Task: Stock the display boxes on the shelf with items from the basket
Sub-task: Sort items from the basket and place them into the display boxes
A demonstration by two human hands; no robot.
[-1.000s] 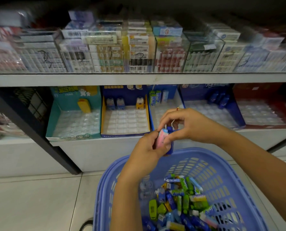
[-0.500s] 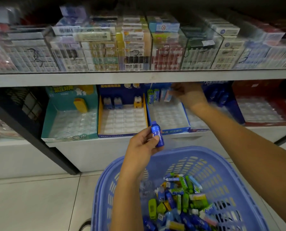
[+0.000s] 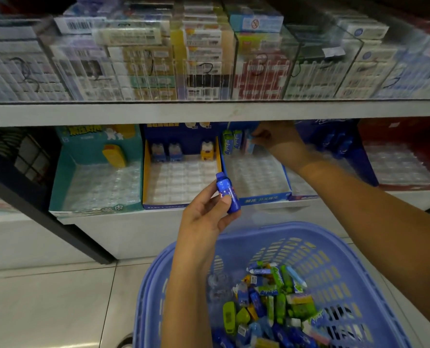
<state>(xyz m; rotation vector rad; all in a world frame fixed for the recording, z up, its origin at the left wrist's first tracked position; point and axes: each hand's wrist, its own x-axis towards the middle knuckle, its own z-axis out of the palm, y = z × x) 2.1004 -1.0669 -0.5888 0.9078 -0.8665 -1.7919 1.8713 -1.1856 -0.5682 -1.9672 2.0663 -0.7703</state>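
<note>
Stocking is mid-placement. At about one o'clock, under the upper shelf [image 3: 209, 113], the right hand [image 3: 276, 139] reaches to the back row of the blue-and-white display box [image 3: 266, 197]. Its fingers pinch a pale pink-and-blue pack [image 3: 249, 145], apparently to stand it upright just beside the green packs [image 3: 230, 143], so that the rows fill from the back. That spot is blurred, so I cannot tell whether the pack is seated. At centre, the left hand [image 3: 204, 217] holds a small dark-blue bottle-shaped item [image 3: 227, 193] upright between thumb and curled fingers. It is probably kept ready as the next piece, perhaps for the darker blue box [image 3: 369, 172] at two o'clock. The basket [image 3: 334, 247] at six o'clock holds many mixed items.
</note>
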